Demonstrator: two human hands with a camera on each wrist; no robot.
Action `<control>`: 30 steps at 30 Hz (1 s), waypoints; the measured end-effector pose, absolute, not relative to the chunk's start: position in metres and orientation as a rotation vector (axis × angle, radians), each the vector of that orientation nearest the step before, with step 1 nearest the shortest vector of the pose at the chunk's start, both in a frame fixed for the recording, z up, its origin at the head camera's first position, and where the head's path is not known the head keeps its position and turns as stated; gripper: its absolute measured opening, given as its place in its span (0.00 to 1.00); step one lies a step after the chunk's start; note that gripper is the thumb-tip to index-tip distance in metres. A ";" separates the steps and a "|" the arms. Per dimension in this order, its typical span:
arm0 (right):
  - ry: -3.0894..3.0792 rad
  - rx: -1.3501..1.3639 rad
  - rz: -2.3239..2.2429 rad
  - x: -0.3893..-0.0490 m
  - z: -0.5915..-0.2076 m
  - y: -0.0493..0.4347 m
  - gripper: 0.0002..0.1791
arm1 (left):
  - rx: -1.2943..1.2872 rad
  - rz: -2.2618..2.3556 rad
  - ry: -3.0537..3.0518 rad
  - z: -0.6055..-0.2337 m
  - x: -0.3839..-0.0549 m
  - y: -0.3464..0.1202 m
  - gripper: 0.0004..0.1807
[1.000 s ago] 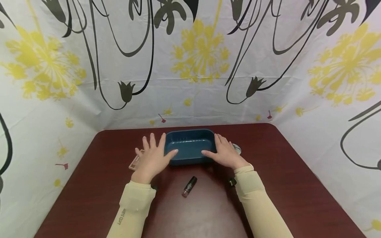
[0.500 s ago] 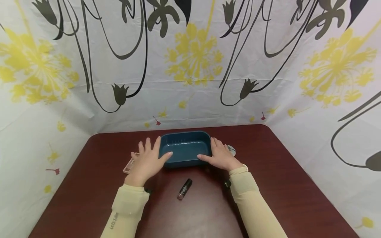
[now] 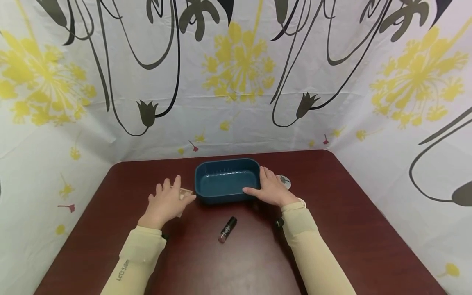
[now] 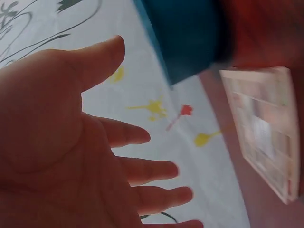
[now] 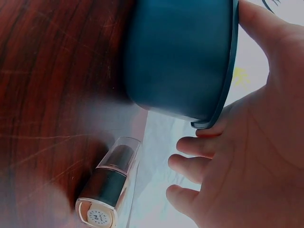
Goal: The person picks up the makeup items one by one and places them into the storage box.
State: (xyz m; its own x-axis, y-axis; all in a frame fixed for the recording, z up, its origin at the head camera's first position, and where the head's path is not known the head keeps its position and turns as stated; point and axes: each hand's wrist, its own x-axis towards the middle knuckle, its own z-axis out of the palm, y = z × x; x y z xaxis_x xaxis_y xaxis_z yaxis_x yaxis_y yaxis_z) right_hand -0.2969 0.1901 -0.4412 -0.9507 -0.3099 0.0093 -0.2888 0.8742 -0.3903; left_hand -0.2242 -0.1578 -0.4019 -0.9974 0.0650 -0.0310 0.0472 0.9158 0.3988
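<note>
A blue rectangular tray (image 3: 226,184) stands at the far middle of the table. My right hand (image 3: 273,188) rests at its right end, thumb on the rim and fingers along the outer side. In the right wrist view a lipstick (image 5: 109,185) with a clear cap lies beside the tray, below these fingers. My left hand (image 3: 164,205) is off the tray's left side, fingers spread and holding nothing. It overlaps a pale makeup palette (image 3: 186,192) in the head view; in the left wrist view the palette (image 4: 263,128) shows several rectangular pans, apart from the hand.
A small black tube (image 3: 227,229) with a reddish end lies in front of the tray. To the right of my right hand is a round, pale patterned disc (image 3: 284,181). Patterned white cloth (image 3: 236,123) stands behind the dark red table (image 3: 236,266).
My left hand has left the tray's left side and moved left and nearer, over the palette. My right hand stays at the tray's right end. The head view has shifted slightly.
</note>
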 end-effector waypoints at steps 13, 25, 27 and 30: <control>2.982 -0.483 -0.611 -0.297 -0.439 0.191 0.66 | 0.018 0.477 3.113 -0.436 -0.237 -0.166 0.50; 2.983 -0.498 -0.593 -0.300 -0.442 0.192 0.67 | -0.086 0.522 3.028 -0.454 -0.244 -0.173 0.52; 2.983 -0.499 -0.593 -0.300 -0.442 0.193 0.67 | -0.107 0.534 3.022 -0.456 -0.245 -0.174 0.55; 2.982 -0.489 -0.589 -0.300 -0.443 0.193 0.67 | -0.120 0.553 3.010 -0.459 -0.246 -0.174 0.58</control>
